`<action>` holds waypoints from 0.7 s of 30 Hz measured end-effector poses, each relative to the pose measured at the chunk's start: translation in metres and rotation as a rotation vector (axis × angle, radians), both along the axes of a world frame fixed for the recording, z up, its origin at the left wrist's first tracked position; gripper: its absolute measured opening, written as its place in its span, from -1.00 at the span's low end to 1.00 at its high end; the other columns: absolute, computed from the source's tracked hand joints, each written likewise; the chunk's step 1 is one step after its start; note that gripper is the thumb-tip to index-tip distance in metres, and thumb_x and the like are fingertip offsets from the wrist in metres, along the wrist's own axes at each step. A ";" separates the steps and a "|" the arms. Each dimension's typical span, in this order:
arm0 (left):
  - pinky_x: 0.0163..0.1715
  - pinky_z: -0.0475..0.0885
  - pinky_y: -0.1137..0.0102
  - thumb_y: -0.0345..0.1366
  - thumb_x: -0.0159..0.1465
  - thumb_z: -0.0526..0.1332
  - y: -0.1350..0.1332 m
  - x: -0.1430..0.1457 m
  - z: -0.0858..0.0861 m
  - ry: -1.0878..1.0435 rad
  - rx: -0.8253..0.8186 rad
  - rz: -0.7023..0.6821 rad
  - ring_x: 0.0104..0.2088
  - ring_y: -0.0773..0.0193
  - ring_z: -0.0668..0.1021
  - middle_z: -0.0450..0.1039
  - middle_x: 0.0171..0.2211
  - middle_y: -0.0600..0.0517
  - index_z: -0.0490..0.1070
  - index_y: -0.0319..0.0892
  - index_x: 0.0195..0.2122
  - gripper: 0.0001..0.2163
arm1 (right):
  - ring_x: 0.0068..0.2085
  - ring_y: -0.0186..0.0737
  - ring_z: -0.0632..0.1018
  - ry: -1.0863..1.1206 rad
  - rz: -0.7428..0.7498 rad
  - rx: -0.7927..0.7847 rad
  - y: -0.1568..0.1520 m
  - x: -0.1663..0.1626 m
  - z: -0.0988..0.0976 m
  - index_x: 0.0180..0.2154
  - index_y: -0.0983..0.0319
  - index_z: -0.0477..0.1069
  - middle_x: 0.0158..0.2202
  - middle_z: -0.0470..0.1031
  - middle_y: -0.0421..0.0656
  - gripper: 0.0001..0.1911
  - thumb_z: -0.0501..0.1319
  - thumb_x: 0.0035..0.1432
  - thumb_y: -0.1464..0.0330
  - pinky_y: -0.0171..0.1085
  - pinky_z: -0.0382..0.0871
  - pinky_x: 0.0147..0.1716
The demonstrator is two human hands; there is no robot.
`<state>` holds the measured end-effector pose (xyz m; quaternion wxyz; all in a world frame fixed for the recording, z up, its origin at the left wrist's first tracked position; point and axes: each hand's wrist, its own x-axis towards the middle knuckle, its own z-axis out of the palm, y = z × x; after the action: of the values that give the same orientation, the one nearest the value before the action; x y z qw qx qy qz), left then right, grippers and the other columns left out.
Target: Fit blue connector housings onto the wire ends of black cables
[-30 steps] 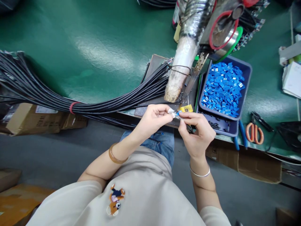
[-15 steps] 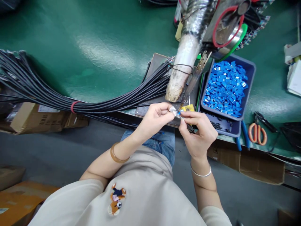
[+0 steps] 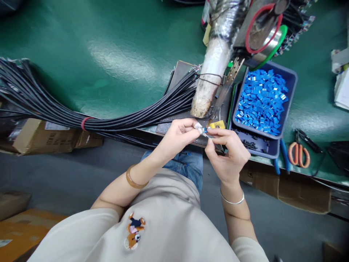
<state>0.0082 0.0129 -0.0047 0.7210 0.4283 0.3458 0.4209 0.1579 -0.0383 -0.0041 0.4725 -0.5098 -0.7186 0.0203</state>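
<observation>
Both hands meet just off the near edge of the bench [image 3: 71, 65], fingertips almost together, with a small blue piece [image 3: 204, 130] in the narrow space between them. Left hand [image 3: 181, 137]: thumb and forefinger pinched narrow on the left end of the piece; a white covering shows at the fingertip. Right hand [image 3: 230, 153]: forefinger tip at the right end of the piece, thumb a little nearer and slightly apart; a thin pale strand runs to these fingers, but cannot tell whether it is gripped. Finer detail of the piece too small to read. A yellow item [image 3: 217, 124] lies just beyond the right fingertips, on a dark board [image 3: 178, 78]. Above the board, a whitish tube [image 3: 208, 67] slants down toward the hands, its lower end just far of the blue piece. Left of the hands: bundle of black cables [image 3: 117, 124], tied by a red band [image 3: 84, 124], right-hand ends over the board. Right and far of the right hand: grey bin [image 3: 292, 80] heaped with blue parts [image 3: 260, 100]. Farther right, on the bench: orange-handled pliers [image 3: 299, 154], with blue handles [image 3: 285, 156] between them and the bin.
</observation>
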 end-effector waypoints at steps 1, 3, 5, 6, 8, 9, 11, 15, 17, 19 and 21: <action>-0.62 0.07 0.54 -0.36 0.14 0.27 0.000 0.000 0.000 0.000 0.002 -0.006 -0.65 0.57 0.10 0.13 -0.67 0.24 0.34 -0.25 -0.53 -0.84 | -0.24 -0.27 0.64 0.003 0.002 -0.004 0.000 0.000 0.000 -0.37 0.16 0.36 -0.24 0.63 -0.19 -0.80 0.28 0.09 0.57 -0.27 0.55 -0.24; -0.63 0.05 0.54 -0.36 0.15 0.26 0.000 -0.001 0.000 0.007 0.005 -0.023 -0.65 0.57 0.09 0.11 -0.68 0.24 0.33 -0.25 -0.53 -0.84 | -0.24 -0.27 0.65 0.004 0.001 0.000 -0.001 0.000 0.000 -0.36 0.16 0.37 -0.25 0.63 -0.19 -0.79 0.28 0.08 0.58 -0.26 0.55 -0.23; -0.64 0.03 0.55 -0.35 0.16 0.26 -0.002 -0.001 0.000 0.023 -0.004 -0.043 -0.65 0.57 0.10 0.11 -0.68 0.24 0.34 -0.25 -0.51 -0.85 | -0.24 -0.26 0.65 -0.013 -0.008 0.021 -0.003 0.001 -0.002 -0.35 0.16 0.37 -0.26 0.64 -0.20 -0.79 0.29 0.09 0.57 -0.26 0.56 -0.23; -0.64 0.03 0.55 -0.35 0.16 0.26 -0.003 -0.001 0.000 0.034 -0.012 -0.044 -0.66 0.56 0.11 0.12 -0.69 0.24 0.34 -0.25 -0.48 -0.87 | -0.25 -0.26 0.66 -0.034 -0.015 0.043 -0.004 0.000 -0.003 -0.33 0.16 0.38 -0.25 0.65 -0.19 -0.78 0.30 0.08 0.58 -0.27 0.57 -0.24; -0.65 0.03 0.56 -0.36 0.14 0.27 -0.005 -0.001 0.000 0.055 -0.023 -0.014 -0.66 0.55 0.14 0.15 -0.69 0.25 0.35 -0.23 -0.39 -0.91 | -0.25 -0.26 0.67 -0.098 -0.033 0.112 -0.008 -0.001 -0.006 -0.30 0.17 0.40 -0.23 0.66 -0.16 -0.76 0.32 0.06 0.59 -0.30 0.58 -0.24; -0.65 0.04 0.56 -0.38 0.13 0.27 -0.007 -0.002 -0.001 0.061 -0.022 0.011 -0.66 0.55 0.17 0.18 -0.69 0.25 0.35 -0.23 -0.37 -0.90 | -0.25 -0.26 0.68 -0.129 -0.038 0.149 -0.011 -0.001 -0.008 -0.29 0.18 0.41 -0.22 0.67 -0.13 -0.75 0.33 0.05 0.60 -0.32 0.58 -0.24; -0.64 0.07 0.57 -0.41 0.10 0.27 -0.009 -0.002 -0.001 0.059 -0.012 0.042 -0.65 0.55 0.20 0.22 -0.67 0.23 0.35 -0.23 -0.38 -0.90 | -0.25 -0.26 0.68 -0.116 -0.037 0.158 -0.015 -0.002 -0.010 -0.28 0.20 0.43 -0.22 0.67 -0.11 -0.73 0.35 0.03 0.62 -0.33 0.59 -0.22; -0.64 0.06 0.59 -0.44 0.09 0.25 -0.013 -0.003 -0.001 0.045 -0.008 0.001 -0.65 0.57 0.18 0.22 -0.67 0.22 0.32 -0.24 -0.46 -0.91 | -0.31 -0.26 0.68 0.219 -0.052 -0.058 -0.021 -0.004 -0.008 -0.26 0.18 0.45 -0.24 0.66 -0.16 -0.78 0.31 0.10 0.59 -0.30 0.59 -0.33; -0.64 0.06 0.59 -0.45 0.09 0.25 -0.014 -0.004 0.000 0.044 -0.003 -0.012 -0.65 0.57 0.18 0.22 -0.67 0.23 0.33 -0.24 -0.45 -0.92 | -0.34 -0.29 0.67 0.261 -0.051 -0.108 -0.023 -0.005 -0.004 -0.27 0.17 0.45 -0.20 0.66 -0.17 -0.79 0.30 0.11 0.58 -0.32 0.57 -0.40; -0.63 0.07 0.59 -0.46 0.08 0.25 -0.014 -0.004 0.000 0.035 0.007 -0.019 -0.65 0.56 0.20 0.23 -0.67 0.22 0.33 -0.24 -0.45 -0.91 | -0.31 -0.28 0.68 0.176 -0.029 -0.103 -0.024 -0.006 0.000 -0.28 0.17 0.45 -0.18 0.66 -0.17 -0.79 0.31 0.11 0.58 -0.34 0.56 -0.38; -0.62 0.10 0.59 -0.46 0.08 0.26 -0.014 -0.004 0.000 0.019 0.013 -0.026 -0.64 0.56 0.21 0.23 -0.67 0.22 0.33 -0.24 -0.45 -0.91 | -0.25 -0.27 0.69 0.080 -0.013 -0.079 -0.025 -0.007 0.003 -0.28 0.18 0.45 -0.21 0.67 -0.18 -0.79 0.32 0.09 0.59 -0.34 0.58 -0.30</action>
<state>0.0040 -0.0015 -0.0049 0.7202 0.4415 0.3445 0.4096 0.1506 -0.0630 -0.0016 0.4805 -0.5316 -0.6944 0.0661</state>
